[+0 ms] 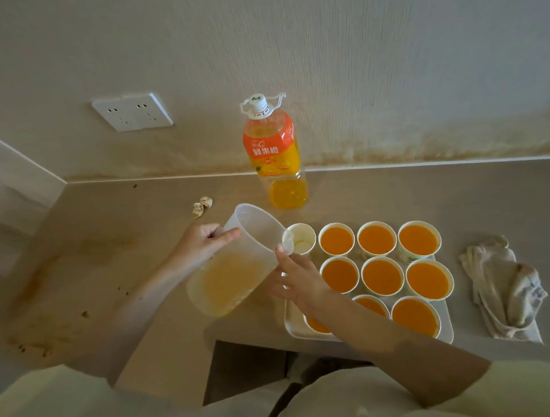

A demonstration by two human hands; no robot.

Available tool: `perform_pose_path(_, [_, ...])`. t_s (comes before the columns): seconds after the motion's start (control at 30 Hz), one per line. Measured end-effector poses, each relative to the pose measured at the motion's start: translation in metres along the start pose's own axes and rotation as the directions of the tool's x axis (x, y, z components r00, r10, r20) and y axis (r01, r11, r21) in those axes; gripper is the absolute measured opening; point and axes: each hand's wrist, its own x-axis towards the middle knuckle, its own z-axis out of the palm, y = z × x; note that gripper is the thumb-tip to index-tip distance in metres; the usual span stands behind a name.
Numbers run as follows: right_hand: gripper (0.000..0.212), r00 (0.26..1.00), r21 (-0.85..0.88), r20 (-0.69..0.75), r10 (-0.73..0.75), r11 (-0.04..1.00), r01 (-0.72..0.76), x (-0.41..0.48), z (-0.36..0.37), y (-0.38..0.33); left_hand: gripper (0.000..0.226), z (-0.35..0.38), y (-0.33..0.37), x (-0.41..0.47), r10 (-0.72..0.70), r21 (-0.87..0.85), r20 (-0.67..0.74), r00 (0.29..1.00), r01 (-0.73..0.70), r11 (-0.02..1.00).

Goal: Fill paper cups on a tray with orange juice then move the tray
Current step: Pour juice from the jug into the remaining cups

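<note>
Centre right, white cups (pixel 382 275) hold deep orange juice (pixel 337 240). The upper-left cup (pixel 302 240) is cream inside. White tray (pixel 446 326). The frosted clear jug (pixel 238 259) carries paler orange. The bottle (pixel 274 149) has an orange label, white lettering and a white cap. Tan counter (pixel 396 193), brown-stained at left; grey-beige cloth (pixel 500 290) at right.

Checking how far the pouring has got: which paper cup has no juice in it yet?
The back-left cup, beside the spout of the jug: its inside shows white, while the other cups are all filled with orange.
</note>
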Motion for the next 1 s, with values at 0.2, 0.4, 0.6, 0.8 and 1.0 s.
perform_pose_path(0.2, [0.051,0.998,0.124,0.056,0.028,0.992,-0.034,-0.003,-0.002,-0.002,0.054,-0.002,0.007,0.002,-0.002,0.052,0.032,0.999,0.0,0.999])
perform_pose_path(0.4, [0.046,0.991,0.198,0.13,0.032,0.979,-0.057,-0.006,-0.006,-0.004,0.054,-0.002,0.012,0.002,0.019,0.075,0.056,0.998,-0.023,0.997])
perform_pose_path(0.6, [0.043,0.985,0.276,0.159,0.061,0.956,-0.103,-0.008,-0.007,-0.003,0.055,-0.002,0.019,0.001,0.012,0.127,0.071,0.997,-0.021,0.992])
perform_pose_path(0.8, [0.031,0.982,0.318,0.174,0.078,0.939,-0.13,-0.01,-0.007,-0.005,0.056,-0.001,0.025,0.0,0.023,0.151,0.083,0.996,-0.036,0.988])
perform_pose_path(1.0, [0.029,0.98,0.365,0.165,0.113,0.916,-0.167,-0.01,-0.007,-0.005,0.054,0.003,0.034,0.0,0.033,0.219,0.088,0.996,-0.051,0.974])
